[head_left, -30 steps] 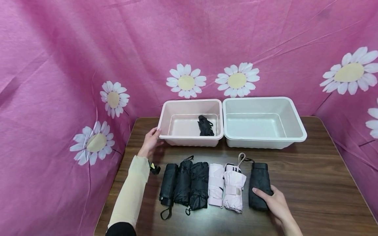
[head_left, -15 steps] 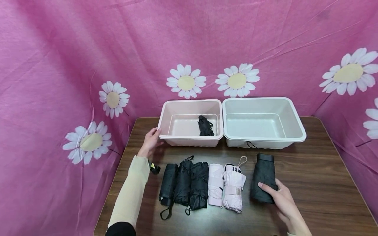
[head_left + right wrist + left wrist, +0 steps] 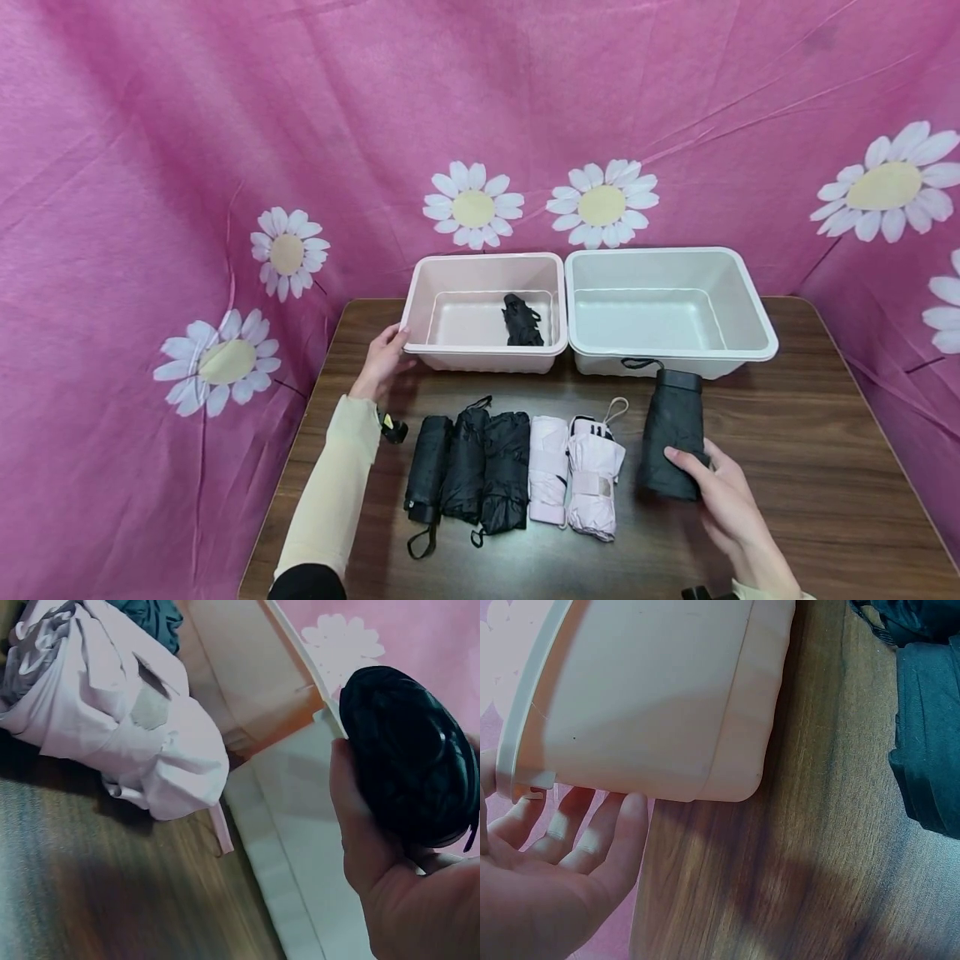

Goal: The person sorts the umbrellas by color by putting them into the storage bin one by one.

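My right hand [image 3: 731, 500] grips a black folded umbrella [image 3: 673, 433] by its lower part, thumb across its front. The umbrella is raised over the table, its wrist loop overlapping the front of the white bin [image 3: 667, 367]. In the right wrist view its bunched round end [image 3: 409, 754] faces the camera. My left hand [image 3: 382, 362] holds the near left corner of the pale pink bin [image 3: 487, 354]. The left wrist view has the thumb at the rim and the fingers [image 3: 615, 832] against the end wall. Inside the pink bin lies a small black folded umbrella [image 3: 522, 321].
On the table [image 3: 825, 467], a row of folded umbrellas lies in front of the bins: black ones [image 3: 506, 471] to the left, then a pale pink one [image 3: 549, 467] and another pink one [image 3: 595, 483] with a loop. A pink flowered cloth [image 3: 390, 167] hangs behind.
My right hand has lifted the black umbrella from beside the row and carried it toward the white bin, slightly right. The left hand stays at the pink bin's corner.
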{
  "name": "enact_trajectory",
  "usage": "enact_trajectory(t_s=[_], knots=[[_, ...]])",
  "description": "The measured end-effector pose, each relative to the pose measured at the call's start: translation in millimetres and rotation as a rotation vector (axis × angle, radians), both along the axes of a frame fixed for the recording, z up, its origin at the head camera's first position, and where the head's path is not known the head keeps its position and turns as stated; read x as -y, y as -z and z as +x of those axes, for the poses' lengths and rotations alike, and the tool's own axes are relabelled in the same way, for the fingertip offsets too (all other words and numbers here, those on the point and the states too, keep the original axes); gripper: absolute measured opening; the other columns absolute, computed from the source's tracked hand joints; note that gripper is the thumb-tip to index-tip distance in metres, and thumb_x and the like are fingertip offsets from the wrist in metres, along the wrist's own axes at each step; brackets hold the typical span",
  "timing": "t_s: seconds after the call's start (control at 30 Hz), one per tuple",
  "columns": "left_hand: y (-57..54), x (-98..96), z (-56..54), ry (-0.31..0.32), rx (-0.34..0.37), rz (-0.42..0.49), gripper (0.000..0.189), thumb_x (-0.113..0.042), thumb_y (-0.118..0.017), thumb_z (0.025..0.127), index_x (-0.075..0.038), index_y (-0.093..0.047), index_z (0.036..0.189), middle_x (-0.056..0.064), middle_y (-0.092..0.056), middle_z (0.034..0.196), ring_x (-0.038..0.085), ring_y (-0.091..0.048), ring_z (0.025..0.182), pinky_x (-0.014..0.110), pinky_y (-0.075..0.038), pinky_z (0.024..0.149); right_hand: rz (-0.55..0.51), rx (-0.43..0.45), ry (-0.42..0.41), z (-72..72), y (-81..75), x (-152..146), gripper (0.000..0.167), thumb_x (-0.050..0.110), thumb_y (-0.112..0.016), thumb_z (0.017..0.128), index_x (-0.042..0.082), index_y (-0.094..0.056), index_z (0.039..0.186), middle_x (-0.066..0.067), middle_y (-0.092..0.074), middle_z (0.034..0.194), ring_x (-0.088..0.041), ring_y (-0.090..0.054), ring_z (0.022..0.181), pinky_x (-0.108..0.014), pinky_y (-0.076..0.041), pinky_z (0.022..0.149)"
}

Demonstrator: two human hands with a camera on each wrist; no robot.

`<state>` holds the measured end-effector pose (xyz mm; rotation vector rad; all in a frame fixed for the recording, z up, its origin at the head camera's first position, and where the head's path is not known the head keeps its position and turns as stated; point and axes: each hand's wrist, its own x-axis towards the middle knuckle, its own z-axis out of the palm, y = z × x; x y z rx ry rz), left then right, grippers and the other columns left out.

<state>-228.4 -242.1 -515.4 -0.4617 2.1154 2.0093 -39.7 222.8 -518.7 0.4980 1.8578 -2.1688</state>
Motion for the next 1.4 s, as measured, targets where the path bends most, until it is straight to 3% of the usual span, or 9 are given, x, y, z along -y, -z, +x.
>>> enact_trajectory(t_s=[0.2, 0.53, 0.73, 0.83, 1.0, 1.2, 1.4], knots=[[0.3, -0.9, -0.5, -0.015, -0.002, -0.017, 0.045, -0.029, -0.047, 0.102, -0.009, -0.044, 0.142, 0.025, -0.047, 0.133, 0.012, -0.053, 0.091, 0.054, -0.044, 0.101, -0.032, -0.031, 0.024, -3.6, -5.9, 0, 0.023, 0.013, -0.06, 0.095, 0.031, -0.058, 0.108, 0.015, -0.067, 0.094, 0.0, -0.061, 0.085, -0.019, -0.052, 0.073], [1.9, -0.5, -0.4, -0.015, -0.013, -0.037, 0.046, -0.03, -0.047, 0.102, -0.009, -0.044, 0.142, 0.024, -0.046, 0.134, 0.011, -0.052, 0.091, 0.053, -0.047, 0.098, -0.092, -0.1, 0.006, -8.1, -13.1, 1, 0.03, 0.007, -0.06, 0.094, 0.03, -0.06, 0.112, 0.013, -0.069, 0.098, 0.0, -0.062, 0.088, -0.02, -0.054, 0.073], [-3.8, -1.7, 2.4, -0.002, 0.005, -0.024, 0.049, -0.03, -0.047, 0.102, -0.007, -0.04, 0.145, 0.021, -0.045, 0.132, 0.019, -0.05, 0.102, 0.038, -0.054, 0.085, -0.153, -0.173, -0.008, -13.5, -17.9, 4, 0.03, 0.002, -0.057, 0.094, 0.026, -0.063, 0.112, 0.01, -0.069, 0.1, -0.001, -0.063, 0.09, -0.02, -0.054, 0.074], [-4.8, -3.1, 3.4, -0.01, 0.003, -0.023, 0.048, -0.029, -0.045, 0.103, -0.008, -0.04, 0.145, 0.022, -0.045, 0.134, 0.02, -0.051, 0.105, 0.043, -0.053, 0.091, -0.19, -0.186, -0.015, -17.5, -22.0, 5, 0.031, 0.001, -0.056, 0.094, 0.025, -0.063, 0.113, 0.009, -0.069, 0.102, -0.003, -0.064, 0.09, -0.02, -0.055, 0.074], [-0.5, -2.4, 1.4, -0.014, -0.002, -0.016, 0.047, -0.03, -0.045, 0.103, -0.009, -0.041, 0.145, 0.024, -0.044, 0.141, 0.016, -0.052, 0.102, 0.056, -0.04, 0.104, -0.253, -0.228, -0.036, -26.5, -29.5, 8, 0.03, -0.001, -0.054, 0.095, 0.022, -0.064, 0.113, 0.007, -0.069, 0.103, -0.003, -0.064, 0.091, -0.02, -0.055, 0.075], [0.3, -1.7, 0.4, -0.013, 0.002, -0.013, 0.047, -0.031, -0.045, 0.103, -0.01, -0.041, 0.145, 0.022, -0.044, 0.141, 0.017, -0.051, 0.103, 0.057, -0.04, 0.105, -0.339, -0.236, -0.048, -38.3, -40.4, 12, 0.031, -0.002, -0.053, 0.095, 0.02, -0.064, 0.115, 0.006, -0.068, 0.107, -0.005, -0.065, 0.094, -0.021, -0.055, 0.077], [0.9, -1.2, 0.2, -0.022, -0.005, -0.034, 0.045, -0.03, -0.047, 0.102, -0.009, -0.044, 0.143, 0.024, -0.046, 0.134, 0.014, -0.052, 0.094, 0.055, -0.045, 0.101, -0.407, -0.262, -0.042, -51.5, -49.7, 18, 0.031, -0.004, -0.051, 0.095, 0.016, -0.066, 0.113, 0.002, -0.07, 0.104, -0.007, -0.067, 0.091, -0.022, -0.056, 0.076]])
